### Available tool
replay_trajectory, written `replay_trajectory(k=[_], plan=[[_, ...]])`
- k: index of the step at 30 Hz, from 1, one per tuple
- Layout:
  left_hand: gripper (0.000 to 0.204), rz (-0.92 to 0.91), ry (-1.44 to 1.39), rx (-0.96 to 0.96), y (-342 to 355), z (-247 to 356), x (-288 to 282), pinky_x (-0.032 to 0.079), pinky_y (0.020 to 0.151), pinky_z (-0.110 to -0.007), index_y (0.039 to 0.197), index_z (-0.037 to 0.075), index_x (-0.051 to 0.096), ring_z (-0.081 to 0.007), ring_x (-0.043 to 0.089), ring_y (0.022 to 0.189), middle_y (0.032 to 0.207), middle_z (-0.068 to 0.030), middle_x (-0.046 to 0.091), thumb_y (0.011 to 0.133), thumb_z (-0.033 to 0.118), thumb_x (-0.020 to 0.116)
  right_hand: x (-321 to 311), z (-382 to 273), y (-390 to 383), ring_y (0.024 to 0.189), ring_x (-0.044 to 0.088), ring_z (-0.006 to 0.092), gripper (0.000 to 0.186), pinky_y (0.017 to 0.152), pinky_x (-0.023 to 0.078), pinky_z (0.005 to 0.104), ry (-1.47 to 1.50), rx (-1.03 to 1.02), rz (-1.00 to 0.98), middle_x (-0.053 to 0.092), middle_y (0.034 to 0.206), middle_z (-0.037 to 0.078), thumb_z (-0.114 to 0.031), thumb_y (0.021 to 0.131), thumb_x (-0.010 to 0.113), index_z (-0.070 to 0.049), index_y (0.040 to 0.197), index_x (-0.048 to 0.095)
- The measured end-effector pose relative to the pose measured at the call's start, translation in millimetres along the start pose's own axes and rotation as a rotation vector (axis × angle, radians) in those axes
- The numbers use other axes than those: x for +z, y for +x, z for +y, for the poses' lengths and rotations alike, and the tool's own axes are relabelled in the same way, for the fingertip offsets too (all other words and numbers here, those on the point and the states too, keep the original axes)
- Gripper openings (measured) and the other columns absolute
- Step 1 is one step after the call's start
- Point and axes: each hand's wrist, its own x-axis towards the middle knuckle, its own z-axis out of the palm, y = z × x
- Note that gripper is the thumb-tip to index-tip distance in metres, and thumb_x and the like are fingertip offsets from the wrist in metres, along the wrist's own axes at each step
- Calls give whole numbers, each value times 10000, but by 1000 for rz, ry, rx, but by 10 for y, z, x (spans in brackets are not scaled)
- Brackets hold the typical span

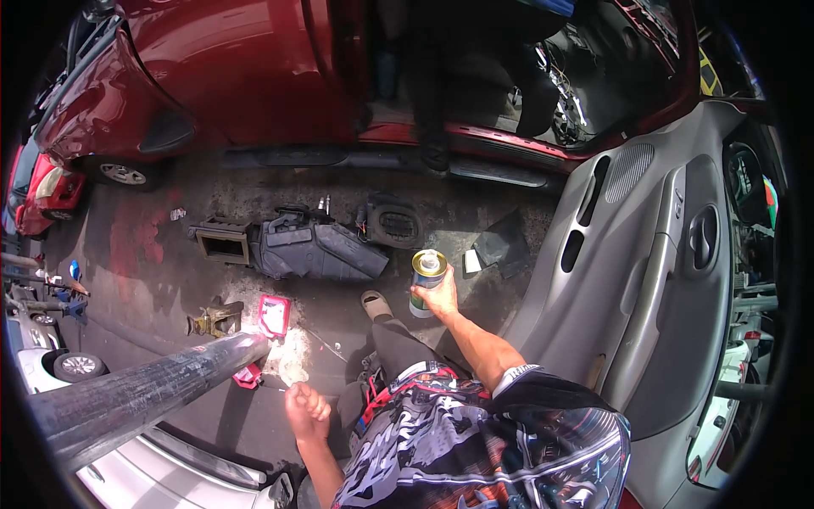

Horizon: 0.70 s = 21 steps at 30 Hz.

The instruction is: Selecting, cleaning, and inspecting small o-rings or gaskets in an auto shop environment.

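Note:
My right hand (438,296) is wrapped around a tall round can (420,280) with a gold-coloured metal top and a pale cap or spout in its middle. The can is held upright in front of me, above the ground. My left hand (308,411) is closed with the fingers curled in, low on the left beside the thick metal post. Just past its knuckles shows a whitish, crumpled-looking patch (294,365); whether the hand holds it or it lies on the ground, I cannot tell.
A grey car door (627,280) stands close on my right. Ahead is a red vehicle (246,68), its doorway open. A dark plastic air-duct housing (318,248) lies on the ground. The metal post (161,390) slants in at left, near a red-framed box (274,316) and a rusty stand (215,319).

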Motion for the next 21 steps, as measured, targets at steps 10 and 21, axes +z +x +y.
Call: replay_trajectory(k=[10,21], plan=[[272,-74,191,-86,977,716,844,180,340,-225,712,129,457,-70,201,364,492,43,251,936,284,472,38,-654,398,1193,526,317,945,1012,424,410,46,98,24,531,1261,174,-218,570,878,-63,1332,341],[301,-171,499,-379,1627,1252,959,190,340,-231,726,120,468,-77,218,382,502,41,276,942,326,509,38,-582,-15,1177,536,327,938,994,433,406,120,269,358,558,1224,190,-225,551,880,-43,1314,365]])
